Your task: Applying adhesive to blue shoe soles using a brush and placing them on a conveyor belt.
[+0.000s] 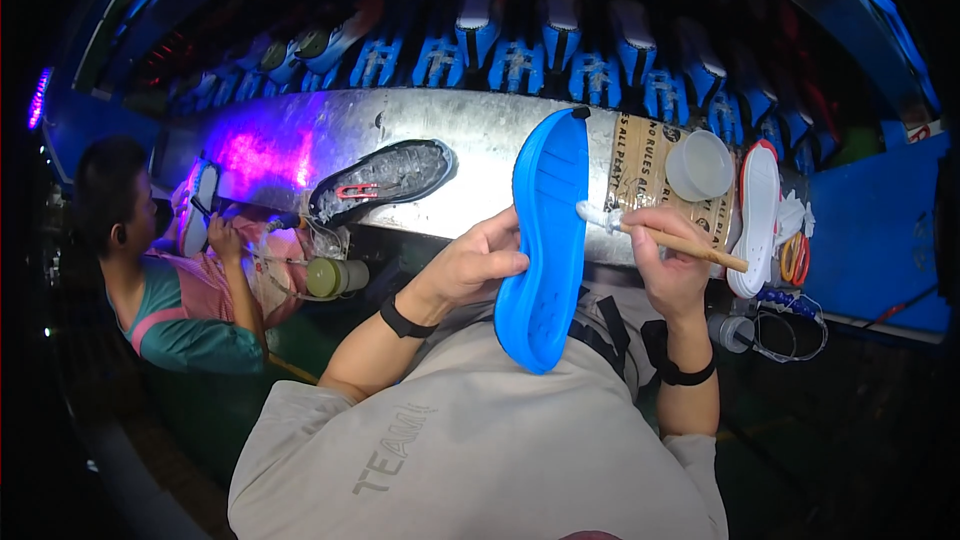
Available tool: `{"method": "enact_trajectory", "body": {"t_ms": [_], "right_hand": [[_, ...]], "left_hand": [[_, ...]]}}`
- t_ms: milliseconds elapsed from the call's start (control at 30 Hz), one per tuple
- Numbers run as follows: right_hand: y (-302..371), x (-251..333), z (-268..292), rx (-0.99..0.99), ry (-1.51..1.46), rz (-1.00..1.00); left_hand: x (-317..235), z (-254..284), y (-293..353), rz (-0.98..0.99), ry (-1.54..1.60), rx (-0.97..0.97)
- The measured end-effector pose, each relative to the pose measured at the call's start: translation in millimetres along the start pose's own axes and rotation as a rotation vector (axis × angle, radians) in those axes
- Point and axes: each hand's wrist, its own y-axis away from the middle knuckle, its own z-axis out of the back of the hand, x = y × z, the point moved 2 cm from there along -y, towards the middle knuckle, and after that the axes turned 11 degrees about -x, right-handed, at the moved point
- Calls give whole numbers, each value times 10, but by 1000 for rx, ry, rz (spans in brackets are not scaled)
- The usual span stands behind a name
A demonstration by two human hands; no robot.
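The right hand (672, 258) is closed around a wooden-handled brush (690, 242), its handle slanting from four o'clock up to ten o'clock, so that the pale bristle end leads away from the fingers toward the sole. That end meets the three o'clock rim of a blue shoe sole (550, 240) in view, a little above the sole's middle; whether it touches or hovers just over the rim I cannot tell. The sole lies at nine o'clock from the right hand, its long axis running close to twelve–six, the top leaning slightly toward one, hollow inner face up. The left hand (476, 262) clamps it from the nine o'clock side, thumb over the rim near the narrow waist, other fingers mostly hidden behind; it is the nearer hand, against the sole itself, while the right reaches it by the brush. Farther out, a white bowl (700, 165) stands at about one o'clock from the right hand, and a white sole with a red rim (757, 222) at two to three. At ten to eleven from the left hand, a dark shoe piece (390, 178) rests on the metal counter (487, 175).
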Motion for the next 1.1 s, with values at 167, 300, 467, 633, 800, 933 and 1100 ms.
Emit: {"method": "enact_trajectory", "body": {"t_ms": [167, 300, 467, 633, 800, 933, 1100], "right_hand": [[-68, -3, -13, -57, -12, 1], [-168, -41, -37, -234, -69, -35], [-179, 3, -40, -175, -3, 45], [-58, 98, -49, -17, 2, 37], [-43, 216, -8, 75, -29, 76], [-92, 238, -46, -50, -38, 59], [-116, 273, -70, -22, -8, 119]], "left_hand": [[-10, 19, 2, 35, -18, 5], [10, 41, 0, 17, -171, 25], [-39, 41, 7, -18, -217, 55], [-154, 44, 10, -73, -233, -28], [-210, 13, -10, -98, -250, -43], [-233, -15, -9, -67, -257, -37], [-300, 1, -31, -141, -268, 15]]}}
